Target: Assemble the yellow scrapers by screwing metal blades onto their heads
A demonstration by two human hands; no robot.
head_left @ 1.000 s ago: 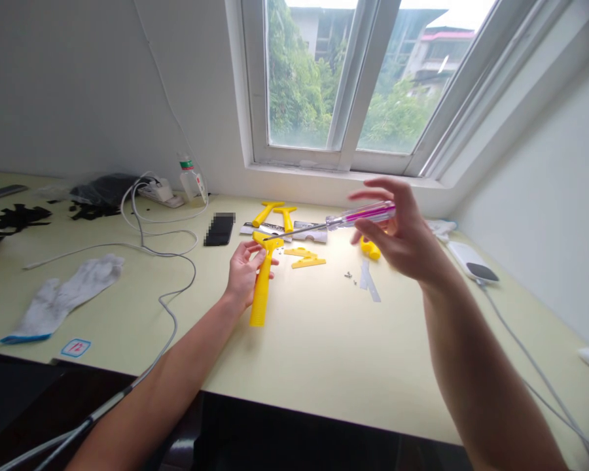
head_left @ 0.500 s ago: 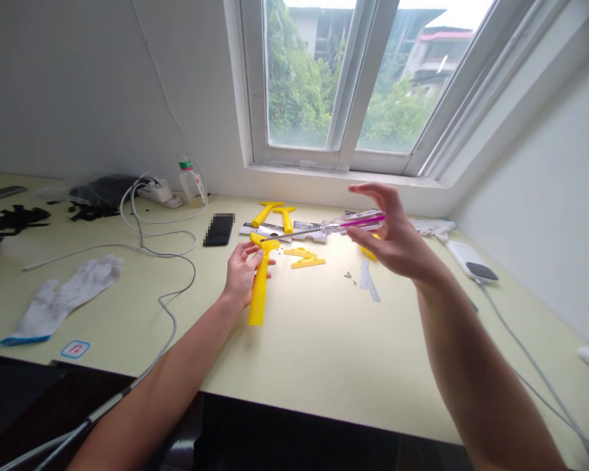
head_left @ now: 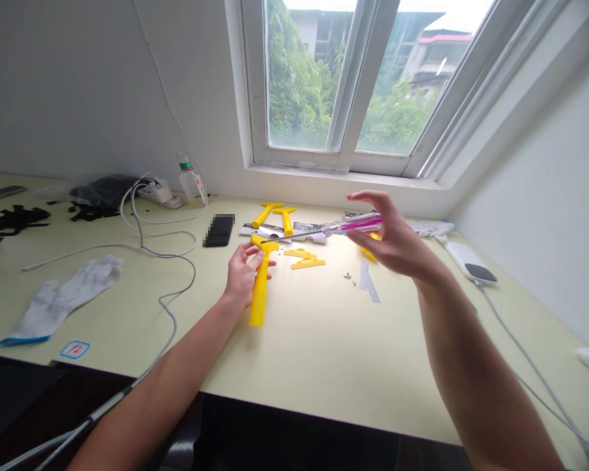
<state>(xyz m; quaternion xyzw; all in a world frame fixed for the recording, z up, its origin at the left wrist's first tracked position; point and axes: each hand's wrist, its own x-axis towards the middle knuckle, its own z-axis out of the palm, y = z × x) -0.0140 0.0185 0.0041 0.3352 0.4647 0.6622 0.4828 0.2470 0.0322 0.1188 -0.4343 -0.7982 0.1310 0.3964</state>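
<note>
Yellow plastic T-shaped scraper (head_left: 258,291) is over the pale table (head_left: 324,366), left hand (head_left: 241,271) wrapped round its neck. Half-curled right hand (head_left: 392,243), holding a clear-and-purple-handled metal screwdriver (head_left: 351,225), has just drifted left; tip's still at the head, so probably lined up.

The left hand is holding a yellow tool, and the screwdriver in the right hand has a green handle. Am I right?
Not quite: the handle isn't green. The head view shows it clear with pink inside. The screwdriver is in the right hand, and the left hand holds a yellow tool.
</note>
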